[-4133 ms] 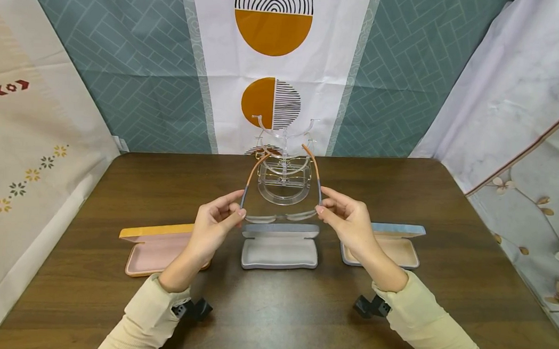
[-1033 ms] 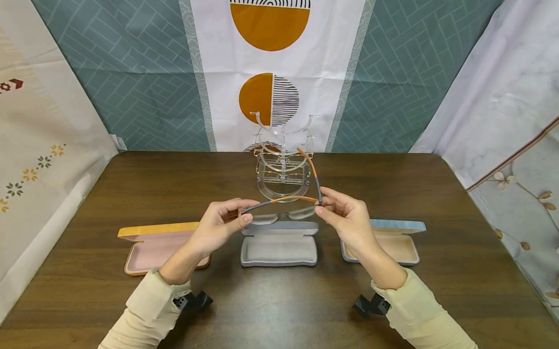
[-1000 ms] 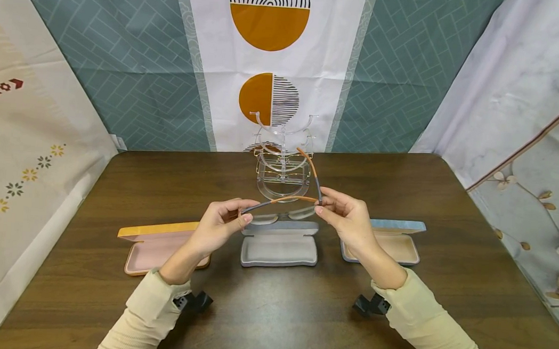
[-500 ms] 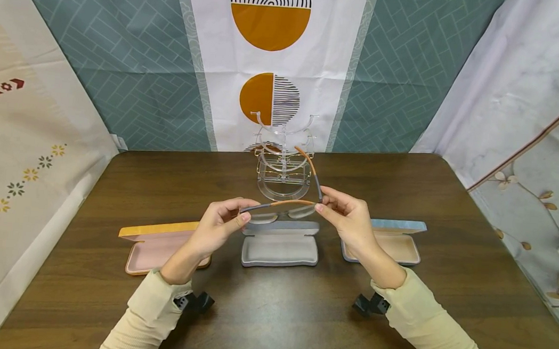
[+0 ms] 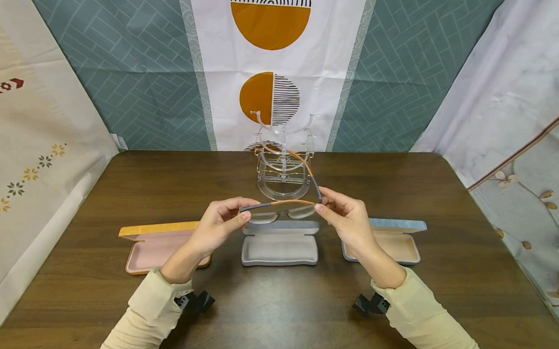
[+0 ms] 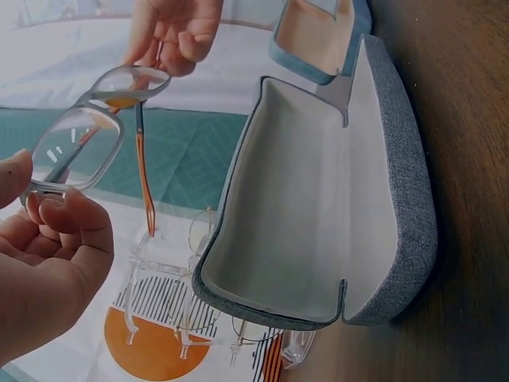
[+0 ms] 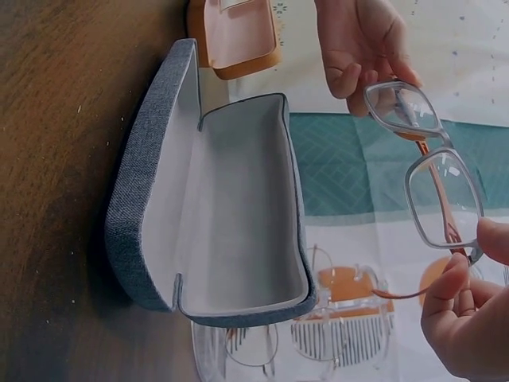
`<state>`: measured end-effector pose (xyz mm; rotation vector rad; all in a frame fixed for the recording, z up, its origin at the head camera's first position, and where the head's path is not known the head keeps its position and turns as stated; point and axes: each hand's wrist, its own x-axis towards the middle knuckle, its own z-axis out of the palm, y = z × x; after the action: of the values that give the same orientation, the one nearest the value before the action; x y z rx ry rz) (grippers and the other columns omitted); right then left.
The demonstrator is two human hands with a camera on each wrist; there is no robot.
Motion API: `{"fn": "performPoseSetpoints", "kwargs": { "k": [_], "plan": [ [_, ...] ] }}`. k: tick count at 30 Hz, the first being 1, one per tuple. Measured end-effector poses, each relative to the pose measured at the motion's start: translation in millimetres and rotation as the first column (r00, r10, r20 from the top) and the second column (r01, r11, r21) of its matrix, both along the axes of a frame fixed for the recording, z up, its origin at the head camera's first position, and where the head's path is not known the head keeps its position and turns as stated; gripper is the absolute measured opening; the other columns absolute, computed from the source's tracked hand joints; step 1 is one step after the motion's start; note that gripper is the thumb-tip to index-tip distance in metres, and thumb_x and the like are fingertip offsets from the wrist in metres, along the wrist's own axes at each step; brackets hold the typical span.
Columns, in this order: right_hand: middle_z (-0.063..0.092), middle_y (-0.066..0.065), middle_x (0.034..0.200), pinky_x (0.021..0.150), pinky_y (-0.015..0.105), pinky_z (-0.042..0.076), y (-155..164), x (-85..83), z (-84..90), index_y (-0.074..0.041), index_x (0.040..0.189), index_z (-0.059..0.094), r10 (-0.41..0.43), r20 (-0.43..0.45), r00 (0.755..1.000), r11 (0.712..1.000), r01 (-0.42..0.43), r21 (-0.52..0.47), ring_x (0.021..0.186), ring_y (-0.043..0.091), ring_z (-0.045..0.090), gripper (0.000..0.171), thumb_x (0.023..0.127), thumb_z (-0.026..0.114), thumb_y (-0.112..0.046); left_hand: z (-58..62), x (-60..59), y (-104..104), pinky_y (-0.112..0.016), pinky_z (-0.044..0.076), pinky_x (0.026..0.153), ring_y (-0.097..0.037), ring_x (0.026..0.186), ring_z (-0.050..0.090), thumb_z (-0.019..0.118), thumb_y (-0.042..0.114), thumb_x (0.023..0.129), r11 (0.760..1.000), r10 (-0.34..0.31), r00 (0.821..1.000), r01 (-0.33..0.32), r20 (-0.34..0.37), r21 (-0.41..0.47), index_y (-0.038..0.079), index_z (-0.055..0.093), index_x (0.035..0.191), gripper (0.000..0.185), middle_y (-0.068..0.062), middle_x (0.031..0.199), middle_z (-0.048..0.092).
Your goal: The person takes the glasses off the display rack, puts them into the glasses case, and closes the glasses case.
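Note:
My left hand (image 5: 215, 227) and my right hand (image 5: 347, 217) hold a pair of eyeglasses (image 5: 287, 201) in the air, each pinching one end of the frame near the hinge. Grey rims and clear lenses (image 6: 79, 147) show in both wrist views. The temples are grey and orange. The left one lies folded across behind the lenses, while the right temple (image 5: 310, 172) slants inward, partly folded. Just below and nearer stands an opened grey glasses case (image 5: 279, 250), its pale lining bare, lid at the back.
An orange-yellow case (image 5: 158, 232) with pink lining is open at the left, partly behind my left forearm. At the right is an open blue case (image 5: 395, 248) with beige lining. Behind the eyeglasses, a clear display stand (image 5: 283, 194) carries thin-framed glasses. Curtains border the wooden table (image 5: 270, 318).
Both temples stuck out straight at first. The left temple has since folded in across the lenses. Over the last second the right temple's tip has swung leftward. Both hands stay nearly in place.

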<state>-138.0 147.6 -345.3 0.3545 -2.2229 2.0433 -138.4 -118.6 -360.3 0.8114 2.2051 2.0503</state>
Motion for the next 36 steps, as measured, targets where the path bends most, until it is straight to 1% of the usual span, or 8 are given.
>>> {"fn": "performPoseSetpoints", "kwargs": {
  "k": [3,8,13,15,24,32,36],
  "plan": [
    [0.056,0.000,0.079,0.051,0.019,0.038,-0.3,-0.1,0.3,0.008,0.119,0.055,0.005,0.001,1.000,1.000,-0.005,0.011,0.059,0.007,0.045,0.035,0.084,0.060,0.005,0.4,-0.2,0.1,-0.022,0.046,0.056,-0.014,0.060,0.051,0.054,-0.002,0.089,1.000,0.001,1.000,-0.001,0.002,-0.002,-0.013,0.057,0.108,0.022,0.000,0.078,0.056],
    [0.055,0.000,0.080,0.051,0.020,0.038,-0.2,-0.1,0.5,0.007,0.119,0.056,0.017,-0.003,1.000,1.000,-0.017,0.014,0.059,0.007,0.045,0.034,0.085,0.058,0.006,1.5,-0.2,0.1,-0.022,0.044,0.055,-0.021,0.059,0.051,0.054,-0.003,0.088,1.000,0.006,1.000,-0.006,0.003,-0.013,-0.012,0.058,0.108,0.022,0.000,0.082,0.058],
    [0.053,0.002,0.080,0.050,0.019,0.037,-0.2,-0.9,0.3,0.009,0.118,0.055,0.035,-0.013,0.999,0.999,-0.035,0.016,0.058,0.007,0.044,0.034,0.085,0.058,0.006,2.1,-0.5,0.4,-0.022,0.044,0.055,-0.016,0.060,0.050,0.054,-0.002,0.089,1.000,0.016,1.000,-0.015,0.022,-0.018,-0.011,0.058,0.108,0.022,-0.002,0.080,0.057],
    [0.052,0.002,0.080,0.051,0.019,0.036,-0.1,-0.8,0.4,0.010,0.119,0.055,0.044,-0.013,0.999,0.999,-0.044,0.010,0.058,0.007,0.043,0.034,0.085,0.057,0.006,2.2,-0.6,0.3,-0.022,0.045,0.055,-0.013,0.060,0.050,0.053,-0.003,0.089,1.000,0.015,1.000,-0.015,0.019,-0.019,-0.011,0.058,0.108,0.022,-0.002,0.080,0.056],
    [0.051,0.003,0.080,0.050,0.021,0.036,-0.1,-0.3,1.0,0.009,0.120,0.055,0.066,-0.023,0.998,0.998,-0.066,0.001,0.057,0.008,0.042,0.034,0.085,0.057,0.007,4.0,-0.4,0.3,-0.022,0.044,0.055,-0.012,0.060,0.050,0.053,-0.004,0.088,1.000,0.011,1.000,-0.011,0.009,-0.018,-0.012,0.058,0.109,0.022,-0.002,0.077,0.055],
    [0.052,0.002,0.080,0.049,0.021,0.036,0.6,-0.1,0.2,0.009,0.120,0.054,0.083,-0.033,0.996,0.997,-0.082,0.006,0.057,0.008,0.042,0.035,0.085,0.056,0.007,4.2,-0.8,0.7,-0.022,0.045,0.055,-0.013,0.058,0.051,0.053,-0.005,0.088,1.000,0.013,1.000,-0.013,0.001,-0.025,-0.012,0.058,0.109,0.023,-0.011,0.073,0.053],
    [0.052,0.002,0.080,0.049,0.021,0.036,0.8,-0.2,0.0,0.009,0.120,0.054,0.093,-0.042,0.995,0.996,-0.093,0.000,0.056,0.008,0.042,0.035,0.085,0.056,0.008,4.4,-0.4,0.5,-0.022,0.045,0.056,-0.015,0.059,0.051,0.053,-0.004,0.088,1.000,0.015,1.000,-0.015,0.009,-0.024,-0.012,0.058,0.109,0.023,-0.008,0.076,0.055]
  ]
}}
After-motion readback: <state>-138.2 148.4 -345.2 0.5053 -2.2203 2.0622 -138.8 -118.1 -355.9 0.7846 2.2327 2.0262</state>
